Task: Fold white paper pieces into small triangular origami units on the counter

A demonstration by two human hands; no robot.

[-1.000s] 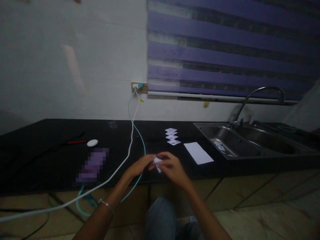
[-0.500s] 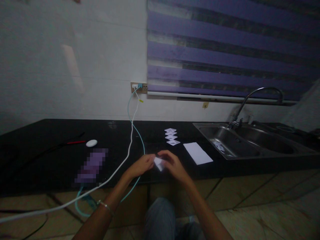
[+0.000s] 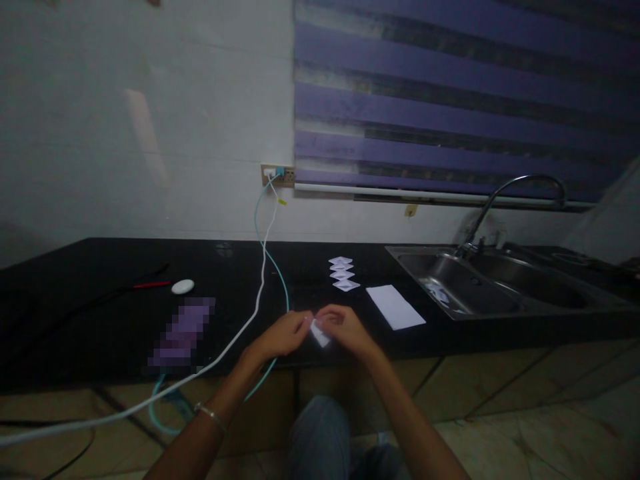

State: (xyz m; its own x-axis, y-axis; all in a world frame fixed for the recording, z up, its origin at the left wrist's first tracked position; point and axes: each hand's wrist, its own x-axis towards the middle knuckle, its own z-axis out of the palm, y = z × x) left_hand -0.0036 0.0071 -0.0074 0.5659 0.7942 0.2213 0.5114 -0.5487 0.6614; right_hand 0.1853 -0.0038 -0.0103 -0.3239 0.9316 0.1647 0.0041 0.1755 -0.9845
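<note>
A small folded piece of white paper point(image 3: 321, 335) is pinched between my two hands just above the counter's front edge. My left hand point(image 3: 286, 333) grips its upper left side, fingers closed. On the other side my right hand point(image 3: 345, 327) has curled fingers on the paper's top right part, which they partly cover. Farther back lies a column of several folded white paper pieces point(image 3: 343, 274), shaped like flat diamonds. Right of my hands a stack or sheet of white paper point(image 3: 396, 307) rests flat; I cannot tell how many layers it has.
The black counter point(image 3: 125, 260) runs along the wall. A steel sink point(image 3: 480, 283) with a curved tap point(image 3: 500, 187) is at the right. A white cable point(image 3: 240, 337) and a teal cable point(image 3: 280, 267) cross at the left, near a white oval object point(image 3: 183, 287), a red pen-like stick point(image 3: 151, 285) and a pixelated purple item point(image 3: 185, 330).
My hands have drawn closer together over the folded paper, and its lower tip has shifted slightly right and down. Less of the paper's upper part shows. Everything on the counter stays put.
</note>
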